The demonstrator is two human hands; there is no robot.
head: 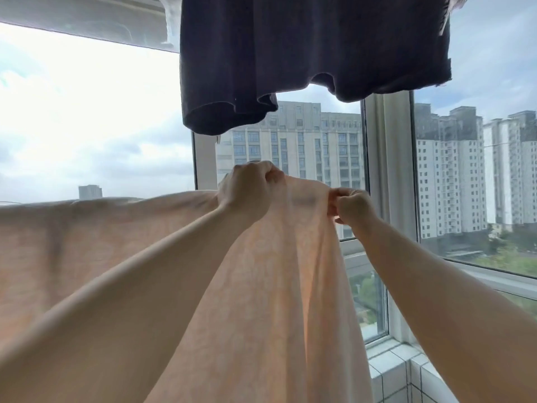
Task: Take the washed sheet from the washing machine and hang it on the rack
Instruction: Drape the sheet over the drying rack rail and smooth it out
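A pale peach sheet (293, 257) hangs in front of me, stretching from the left edge of the view to the middle and falling out of the bottom. My left hand (247, 187) grips its top edge in a fist. My right hand (350, 206) pinches the same edge a short way to the right, with a taut span of cloth between the two hands. The sheet's upper edge runs level to the left, as if draped over a bar, but the rack itself is hidden by the cloth.
A dark navy garment (313, 53) hangs overhead, just above my hands. Behind the sheet are large windows with a white frame post (388, 170) and a tiled sill (406, 365) at the lower right. Tall buildings stand outside.
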